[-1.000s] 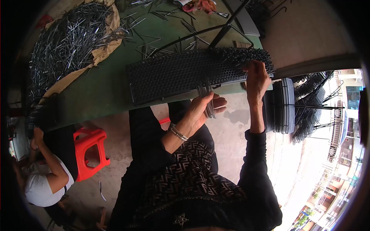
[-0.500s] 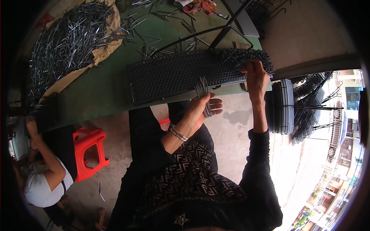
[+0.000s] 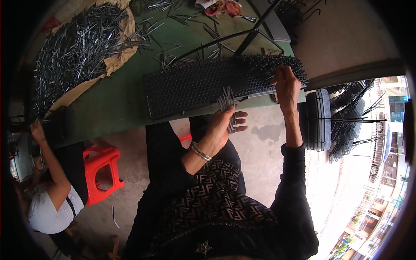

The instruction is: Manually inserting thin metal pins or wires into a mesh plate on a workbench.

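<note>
The left hand (image 3: 220, 125) clasps a bundle of thin rods (image 3: 225, 100) under its thumb, other fingers apart, just beside a black perforated panel (image 3: 186, 90). The panel lies along the near edge of a green table (image 3: 99, 108). At its right end, among clustered rods (image 3: 262, 65), the right hand (image 3: 287, 84) curls (whether its fingertips pinch one, I cannot tell). A heap of rods (image 3: 80, 47) lies far left on brown paper (image 3: 120, 60).

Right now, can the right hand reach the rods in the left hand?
Probably yes: the rods stick out of the left hand, and nothing seems to block the right hand, at the right end of the black panel.
</note>
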Demonstrator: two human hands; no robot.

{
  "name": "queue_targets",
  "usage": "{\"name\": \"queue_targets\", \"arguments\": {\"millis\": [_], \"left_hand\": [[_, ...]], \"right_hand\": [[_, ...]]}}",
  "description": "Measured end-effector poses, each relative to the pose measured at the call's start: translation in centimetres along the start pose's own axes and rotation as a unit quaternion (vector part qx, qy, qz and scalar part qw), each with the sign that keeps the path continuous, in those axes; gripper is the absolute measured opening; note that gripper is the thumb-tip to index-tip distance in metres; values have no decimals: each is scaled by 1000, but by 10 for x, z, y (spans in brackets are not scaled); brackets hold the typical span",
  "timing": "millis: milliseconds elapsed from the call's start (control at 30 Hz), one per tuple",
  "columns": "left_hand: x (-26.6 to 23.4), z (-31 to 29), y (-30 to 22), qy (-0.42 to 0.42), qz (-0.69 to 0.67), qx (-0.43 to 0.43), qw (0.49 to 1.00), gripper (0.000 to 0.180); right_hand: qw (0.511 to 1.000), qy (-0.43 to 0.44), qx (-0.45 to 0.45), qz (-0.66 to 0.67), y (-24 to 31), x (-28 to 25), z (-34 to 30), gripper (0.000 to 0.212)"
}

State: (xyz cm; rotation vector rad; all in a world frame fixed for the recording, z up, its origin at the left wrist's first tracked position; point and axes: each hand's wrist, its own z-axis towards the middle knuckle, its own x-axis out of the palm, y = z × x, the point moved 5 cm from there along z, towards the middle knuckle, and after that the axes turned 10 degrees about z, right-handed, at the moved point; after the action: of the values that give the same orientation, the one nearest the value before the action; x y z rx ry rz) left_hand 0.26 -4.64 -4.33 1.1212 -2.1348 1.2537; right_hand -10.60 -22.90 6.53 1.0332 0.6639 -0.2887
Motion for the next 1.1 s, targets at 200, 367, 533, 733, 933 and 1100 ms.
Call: {"name": "queue_targets", "arguments": {"millis": [200,367,533,733,933,1100], "left_hand": [[-3,-2,0,-22,33,1,999,24],[1,-8,-4,-18,41,-1,999,26],[3,-10,-6,-7,51,13,999,27],[6,-13,-7,-2,57,22,998,28],[5,-16,-8,-6,55,23,998,29],[6,-18,-7,-1,58,20,998,29]], "right_hand": [[998,32,-36,40,1,5,8,13],[995,49,-90,8,-4,16,6,12],[996,20,-75,-40,1,10,6,13],[996,1,-62,-61,-4,13,5,13],[994,-68,-70,-55,-4,10,-18,11],[995,-48,-58,-71,1,9,-13,11]]}}
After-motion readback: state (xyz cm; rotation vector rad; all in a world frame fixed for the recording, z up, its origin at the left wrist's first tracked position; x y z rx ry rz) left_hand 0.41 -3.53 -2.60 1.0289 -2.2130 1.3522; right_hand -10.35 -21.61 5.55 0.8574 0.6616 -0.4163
